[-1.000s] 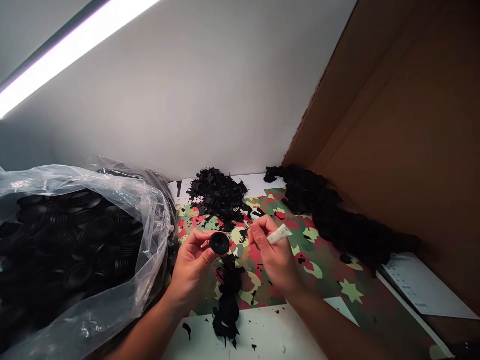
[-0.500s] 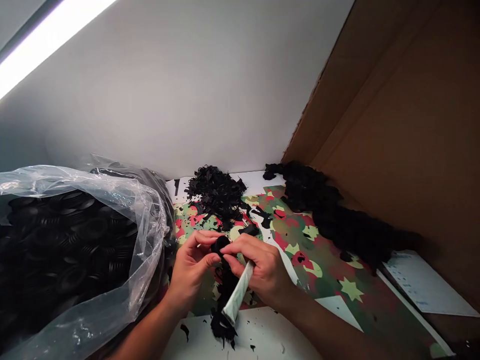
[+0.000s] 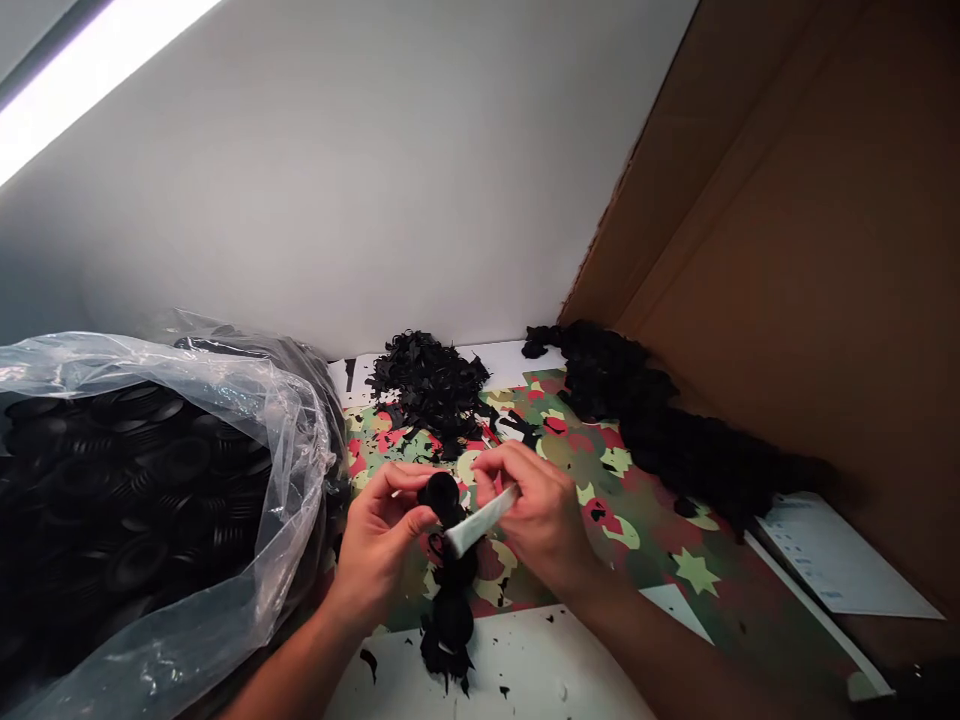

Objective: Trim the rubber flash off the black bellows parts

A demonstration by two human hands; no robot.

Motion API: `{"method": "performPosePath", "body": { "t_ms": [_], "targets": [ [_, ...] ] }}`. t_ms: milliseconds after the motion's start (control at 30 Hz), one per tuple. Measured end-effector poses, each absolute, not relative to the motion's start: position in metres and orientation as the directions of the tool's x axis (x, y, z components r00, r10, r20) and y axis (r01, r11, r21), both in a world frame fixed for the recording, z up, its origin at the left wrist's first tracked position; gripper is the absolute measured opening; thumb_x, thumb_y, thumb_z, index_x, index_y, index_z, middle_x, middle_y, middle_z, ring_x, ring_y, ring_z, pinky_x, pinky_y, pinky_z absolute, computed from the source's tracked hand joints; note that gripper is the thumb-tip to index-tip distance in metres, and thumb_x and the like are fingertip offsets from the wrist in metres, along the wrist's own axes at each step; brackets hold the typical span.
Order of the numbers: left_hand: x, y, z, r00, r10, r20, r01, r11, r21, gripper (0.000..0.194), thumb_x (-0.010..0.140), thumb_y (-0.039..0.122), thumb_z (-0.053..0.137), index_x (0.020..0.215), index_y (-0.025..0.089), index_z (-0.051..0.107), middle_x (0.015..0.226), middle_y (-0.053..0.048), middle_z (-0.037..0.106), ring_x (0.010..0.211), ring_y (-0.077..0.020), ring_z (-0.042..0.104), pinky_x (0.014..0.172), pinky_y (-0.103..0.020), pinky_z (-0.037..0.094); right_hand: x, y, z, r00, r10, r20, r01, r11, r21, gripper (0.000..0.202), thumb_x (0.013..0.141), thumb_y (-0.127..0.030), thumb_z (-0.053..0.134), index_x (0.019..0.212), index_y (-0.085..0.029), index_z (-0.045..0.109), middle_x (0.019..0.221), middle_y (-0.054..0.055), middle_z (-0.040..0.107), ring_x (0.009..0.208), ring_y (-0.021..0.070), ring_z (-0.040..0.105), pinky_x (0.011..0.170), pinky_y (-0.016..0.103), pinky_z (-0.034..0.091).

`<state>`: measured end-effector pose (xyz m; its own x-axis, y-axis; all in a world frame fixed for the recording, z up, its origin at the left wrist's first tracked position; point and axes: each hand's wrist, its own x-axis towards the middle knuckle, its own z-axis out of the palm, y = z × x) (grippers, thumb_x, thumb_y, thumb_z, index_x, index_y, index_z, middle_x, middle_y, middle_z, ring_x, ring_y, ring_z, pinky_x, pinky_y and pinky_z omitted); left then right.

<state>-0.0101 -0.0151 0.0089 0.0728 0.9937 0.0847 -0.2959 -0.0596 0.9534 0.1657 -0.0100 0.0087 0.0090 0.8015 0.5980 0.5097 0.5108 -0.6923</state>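
Head view, hands: 2
Left hand [image 3: 384,535]: pinched, 1 round black part [image 3: 441,490], above patterned tabletop [image 3: 660,560], near middle
Right hand [image 3: 538,510]: curled round 1 pale stick-like tool [image 3: 481,522]
Clear bag [image 3: 296,500]: 1, left edge; black pieces [image 3: 180,460] many, uncountable
Scrap pile [image 3: 429,385]: 1, far edge

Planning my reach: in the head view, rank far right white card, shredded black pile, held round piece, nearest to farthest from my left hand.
1. Round piece: held in your left hand.
2. Shredded black pile: farther back.
3. White card: far right.
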Motion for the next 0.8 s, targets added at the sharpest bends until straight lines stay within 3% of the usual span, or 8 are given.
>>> {"method": "performPosePath", "body": {
  "t_ms": [133, 267, 400, 567, 800],
  "targets": [
    [-0.007, -0.016, 0.014, 0.112, 0.993, -0.025, -0.415, 0.069, 0.907, 0.028, 0.067, 0.033, 0.092, 0.084, 0.019, 0.075, 0.09, -0.005, 0.076, 0.08, -0.0174, 0.07, 0.074, -0.027, 0.055, 0.173, -0.006, 0.007, 0.141, 0.882, 0.45, 0.294, 0.396, -0.87, 0.015, 0.095, -0.024, 0.049, 0.08, -0.023, 0.052, 0.063, -0.004, 0.053, 0.051, 0.0114, 0.049, 0.05, 0.022, 0.042],
    [-0.007, -0.017, 0.018, 0.141, 0.986, -0.085, -0.527, 0.147, 0.837, 0.032, 0.069, 0.044, 0.089, 0.078, 0.018, 0.074, 0.09, -0.006, 0.076, 0.082, -0.0183, 0.071, 0.072, -0.027, 0.057, 0.17, -0.008, 0.008, 0.095, 0.928, 0.361, 0.171, 0.342, -0.924, 0.018, 0.093, -0.03, 0.058, 0.077, -0.022, 0.056, 0.069, -0.002, 0.058, 0.062, 0.0132, 0.056, 0.056, 0.023, 0.046],
    [-0.007, -0.015, 0.018, 0.093, 0.989, -0.119, -0.52, 0.15, 0.841, 0.03, 0.061, 0.029, 0.095, 0.066, 0.016, 0.069, 0.088, -0.004, 0.073, 0.077, -0.0149, 0.068, 0.068, -0.023, 0.054, 0.163, -0.013, 0.013, -0.002, 0.92, 0.392, 0.197, 0.385, -0.902, 0.012, 0.092, -0.025, 0.059, 0.086, -0.021, 0.069, 0.079, 0.002, 0.066, 0.065, 0.0141, 0.059, 0.058, 0.025, 0.049],
    [-0.006, -0.013, 0.012, 0.025, 0.994, -0.109, -0.478, 0.107, 0.872, 0.042, 0.051, 0.026, 0.099, 0.085, 0.02, 0.076, 0.089, -0.002, 0.07, 0.084, -0.015, 0.065, 0.072, -0.021, 0.052, 0.157, -0.018, 0.014, -0.096, 0.865, 0.492, 0.266, 0.499, -0.825, 0.011, 0.087, -0.017, 0.064, 0.085, -0.021, 0.074, 0.07, 0.0, 0.062, 0.057, 0.0125, 0.057, 0.052, 0.024, 0.047],
    [-0.009, -0.012, 0.005, 0.061, 0.998, 0.022, -0.285, -0.003, 0.958, 0.036, 0.06, 0.029, 0.095, 0.092, 0.021, 0.079, 0.091, -0.006, 0.072, 0.089, -0.021, 0.065, 0.077, -0.028, 0.054, 0.156, -0.019, 0.009, -0.129, 0.794, 0.594, 0.347, 0.597, -0.724, 0.015, 0.088, -0.013, 0.063, 0.088, -0.022, 0.074, 0.071, 0.001, 0.066, 0.062, 0.0145, 0.063, 0.056, 0.025, 0.051]
  ]
}}
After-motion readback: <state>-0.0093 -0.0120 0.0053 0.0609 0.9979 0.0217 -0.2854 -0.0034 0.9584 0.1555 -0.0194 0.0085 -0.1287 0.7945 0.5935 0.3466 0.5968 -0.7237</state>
